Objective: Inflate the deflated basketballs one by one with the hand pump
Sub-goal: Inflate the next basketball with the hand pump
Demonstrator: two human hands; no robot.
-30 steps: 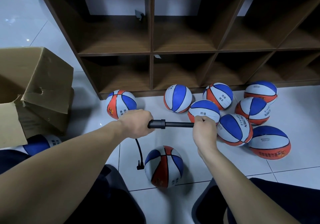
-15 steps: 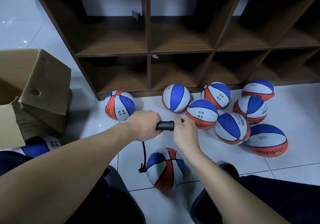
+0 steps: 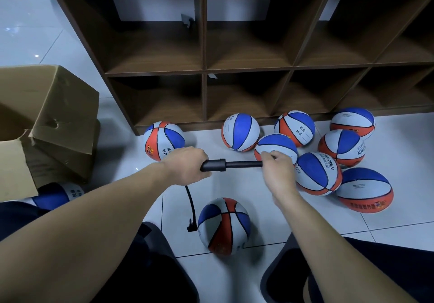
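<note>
Pulled back out since half-second ago: pump rod [image 3: 243, 163]. Left hand [image 3: 185, 165] gripping pump barrel [image 3: 213, 165], right hand [image 3: 277, 171] clamped on handle. Hose [image 3: 190, 205] feeding ball [image 3: 224, 226] on floor; pumping midway, cannot tell which others remain flat.

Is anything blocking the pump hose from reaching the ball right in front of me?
Nothing visible. The hose hangs from the pump in the left hand down over bare floor, its tip beside the nearest ball.
</note>
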